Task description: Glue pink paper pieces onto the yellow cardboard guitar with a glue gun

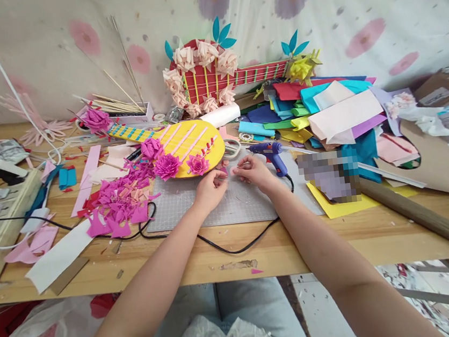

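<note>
My left hand (211,187) is closed over the grey cutting mat (248,201), its fingertips pinching a small pink paper piece (223,167). Close beside it, my right hand (252,170) has thumb and fingers pressed together; whatever they hold is too small to name. Just beyond the left hand lies a yellow paper instrument (212,137) with pink strips and magenta paper flowers (167,166). A blue glue gun (274,156) rests on the mat behind the right hand, near white-handled scissors (232,148).
Magenta paper scraps (120,199) pile up at left, near a power strip (8,228). A red flowered paper guitar (248,75) stands at the back. Coloured paper (344,114), a blurred phone-like object (329,178) and a wooden stick (411,209) lie right. A black cable (237,251) loops in front.
</note>
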The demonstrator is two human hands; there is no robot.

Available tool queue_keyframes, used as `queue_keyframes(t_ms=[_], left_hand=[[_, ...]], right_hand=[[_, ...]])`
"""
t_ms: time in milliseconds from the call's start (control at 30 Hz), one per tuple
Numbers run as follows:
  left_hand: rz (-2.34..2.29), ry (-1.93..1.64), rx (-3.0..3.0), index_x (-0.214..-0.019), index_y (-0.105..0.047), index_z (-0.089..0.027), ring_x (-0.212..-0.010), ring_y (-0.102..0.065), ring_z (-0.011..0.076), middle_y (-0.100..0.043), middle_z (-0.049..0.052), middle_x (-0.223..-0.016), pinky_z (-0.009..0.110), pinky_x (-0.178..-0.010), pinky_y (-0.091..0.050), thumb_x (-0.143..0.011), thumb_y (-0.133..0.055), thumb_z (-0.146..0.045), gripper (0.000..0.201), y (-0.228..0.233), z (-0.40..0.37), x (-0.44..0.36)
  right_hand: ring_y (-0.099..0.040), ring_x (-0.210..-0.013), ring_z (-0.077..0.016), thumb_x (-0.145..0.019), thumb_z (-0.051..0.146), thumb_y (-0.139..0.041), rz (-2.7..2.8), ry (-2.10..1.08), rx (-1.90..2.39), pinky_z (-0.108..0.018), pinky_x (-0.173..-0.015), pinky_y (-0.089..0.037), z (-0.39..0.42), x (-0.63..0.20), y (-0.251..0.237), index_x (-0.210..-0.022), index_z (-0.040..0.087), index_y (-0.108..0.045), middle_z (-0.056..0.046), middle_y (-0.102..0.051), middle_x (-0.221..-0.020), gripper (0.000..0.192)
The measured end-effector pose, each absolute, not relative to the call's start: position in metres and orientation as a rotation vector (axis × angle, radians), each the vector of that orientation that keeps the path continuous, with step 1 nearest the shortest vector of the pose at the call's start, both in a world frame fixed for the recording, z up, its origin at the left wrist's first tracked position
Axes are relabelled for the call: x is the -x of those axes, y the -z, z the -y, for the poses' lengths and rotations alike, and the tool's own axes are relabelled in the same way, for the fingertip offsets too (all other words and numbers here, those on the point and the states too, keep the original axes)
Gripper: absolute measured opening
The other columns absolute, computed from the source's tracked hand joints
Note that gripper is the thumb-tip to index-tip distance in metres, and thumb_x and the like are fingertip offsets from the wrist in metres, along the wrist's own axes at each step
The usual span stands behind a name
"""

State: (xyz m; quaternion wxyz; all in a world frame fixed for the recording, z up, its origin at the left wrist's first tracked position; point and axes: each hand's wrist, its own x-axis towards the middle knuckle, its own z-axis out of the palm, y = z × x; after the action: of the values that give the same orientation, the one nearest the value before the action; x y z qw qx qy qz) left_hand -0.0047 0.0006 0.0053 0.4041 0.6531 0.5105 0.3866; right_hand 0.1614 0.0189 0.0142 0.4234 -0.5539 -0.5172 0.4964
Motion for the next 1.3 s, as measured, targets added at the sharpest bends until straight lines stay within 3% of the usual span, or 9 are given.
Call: queue_keyframes(t_ms=[67,200,400,600,733,900,1100,1300], left_hand=[[-1.289,-0.999,-1.617,-0.09,-0.059,-0.018,-0.062,-0.056,0.0098,-0.067,0.004,-0.093,0.024,-0.062,-0.045,-0.074,-0.06,-0.024,0.017,-0.005,0.0,0.001],[-1.364,-1.031,-1.625,-0.092,-0.058,-0.018,-0.059,-0.056,0.0106,-0.067,0.003,-0.086,0.026,-0.063,-0.045,-0.078,-0.059,-0.027,0.017,-0.003,-0.001,-0.005],[-1.467,-0.975,-1.766,-0.098,-0.057,-0.018,-0.067,-0.061,0.0158,-0.067,0.004,-0.08,0.029,-0.067,-0.047,-0.08,-0.054,-0.021,0.018,-0.002,-0.001,-0.008],[-1.497,-0.937,-2.046,-0.096,-0.06,-0.017,-0.084,-0.062,0.0202,-0.063,0.011,-0.105,0.035,-0.081,-0.048,-0.074,-0.052,-0.01,0.024,-0.003,0.005,-0.008],[-1.427,-1.055,-1.954,-0.106,-0.058,-0.016,-0.073,-0.061,0.0152,-0.061,0.011,-0.112,0.033,-0.079,-0.049,-0.074,-0.056,-0.014,0.032,-0.002,0.006,-0.007],[-1.299,-1.189,-1.616,-0.095,-0.06,-0.017,-0.06,-0.056,0.0102,-0.068,0.006,-0.096,0.025,-0.063,-0.048,-0.079,-0.057,-0.031,0.022,0.002,0.003,-0.006],[-1.202,-1.253,-1.43,-0.075,-0.062,-0.017,-0.057,-0.055,0.0103,-0.065,0.001,-0.071,0.022,-0.055,-0.045,-0.076,-0.061,-0.029,0.012,0.002,-0.003,-0.004],[-1.182,-1.253,-1.316,-0.07,-0.056,-0.018,-0.052,-0.056,0.0095,-0.063,-0.001,-0.065,0.02,-0.046,-0.042,-0.073,-0.063,-0.035,0.019,-0.003,-0.002,-0.005]], right_hand=[[-0.048,-0.046,-0.0066,-0.057,0.042,-0.075,1.293,-1.297,1.36,-0.018,-0.042,-0.028,-0.016,-0.157,-0.017,-0.078,0.021,-0.044,0.007,-0.055,-0.056,0.044],[-0.053,-0.047,-0.008,-0.055,0.041,-0.076,1.338,-1.329,1.366,-0.018,-0.041,-0.028,-0.014,-0.155,-0.019,-0.077,0.019,-0.046,0.003,-0.061,-0.06,0.043],[-0.058,-0.053,-0.0112,-0.059,0.034,-0.073,1.377,-1.14,1.477,-0.02,-0.047,-0.037,-0.016,-0.163,-0.017,-0.078,0.019,-0.053,0.001,-0.065,-0.062,0.032],[-0.061,-0.06,-0.0143,-0.062,0.041,-0.07,1.352,-1.107,1.427,-0.022,-0.048,-0.041,-0.01,-0.158,-0.019,-0.081,0.02,-0.057,-0.001,-0.066,-0.067,0.031],[-0.062,-0.061,-0.0145,-0.06,0.043,-0.071,1.319,-1.141,1.387,-0.021,-0.043,-0.036,-0.007,-0.153,-0.023,-0.08,0.02,-0.059,-0.002,-0.068,-0.07,0.033],[-0.064,-0.062,-0.0159,-0.058,0.042,-0.074,1.302,-1.251,1.349,-0.018,-0.039,-0.031,-0.005,-0.15,-0.025,-0.081,0.019,-0.06,-0.003,-0.068,-0.068,0.035],[-0.067,-0.07,-0.0166,-0.059,0.043,-0.074,1.295,-1.378,1.316,-0.017,-0.041,-0.034,-0.002,-0.149,-0.027,-0.081,0.019,-0.059,-0.005,-0.07,-0.077,0.036],[-0.065,-0.072,-0.015,-0.061,0.042,-0.073,1.421,-1.472,1.371,-0.019,-0.047,-0.038,0.001,-0.171,-0.042,-0.086,0.019,-0.061,-0.006,-0.07,-0.088,0.037]])
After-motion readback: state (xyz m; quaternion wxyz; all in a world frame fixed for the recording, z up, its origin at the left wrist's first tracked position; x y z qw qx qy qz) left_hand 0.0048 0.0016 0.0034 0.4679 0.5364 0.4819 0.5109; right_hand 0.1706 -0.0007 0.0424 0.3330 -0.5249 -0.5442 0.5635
